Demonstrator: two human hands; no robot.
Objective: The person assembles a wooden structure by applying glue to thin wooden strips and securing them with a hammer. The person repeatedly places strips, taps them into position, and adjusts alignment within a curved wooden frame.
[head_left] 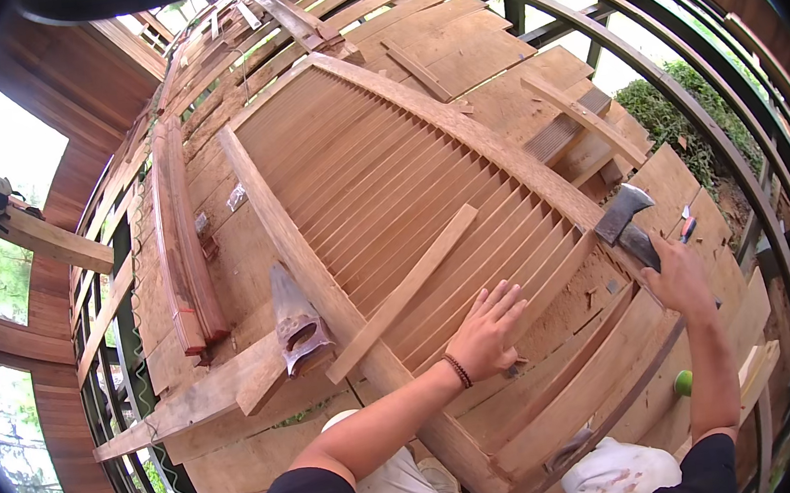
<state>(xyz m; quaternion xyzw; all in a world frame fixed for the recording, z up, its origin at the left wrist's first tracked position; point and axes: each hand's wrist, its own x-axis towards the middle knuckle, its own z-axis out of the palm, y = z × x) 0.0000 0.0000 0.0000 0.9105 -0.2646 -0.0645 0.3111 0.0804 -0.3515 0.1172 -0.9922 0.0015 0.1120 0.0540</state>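
Handsaw: it lies at the left of the left hand, the handsaw (299,326) on the boards beside the frame, held by nobody.
Left stile: the left stile (291,224) runs on the left side of the left hand; slat ends meet it along most of its length.
Loose strip: one loose strip (405,294) lies slanting across slats and left stile, left of the left hand; it seems not fitted.
Left hand: the left hand (487,335) is spread, palm down, over the nearest slats; whether it presses, I cannot tell.
Slats: beyond the left hand, the slats (366,158) stand in a long close row, so I judge most of the louvred panel done.
Near end: between the hands, a gap (576,316) with wood chips has no slat, so this part looks left to finish.
Right hand: the right hand (679,276), well apart from the left, is closed around the handle of a hatchet (624,213), near the right stile (501,158).
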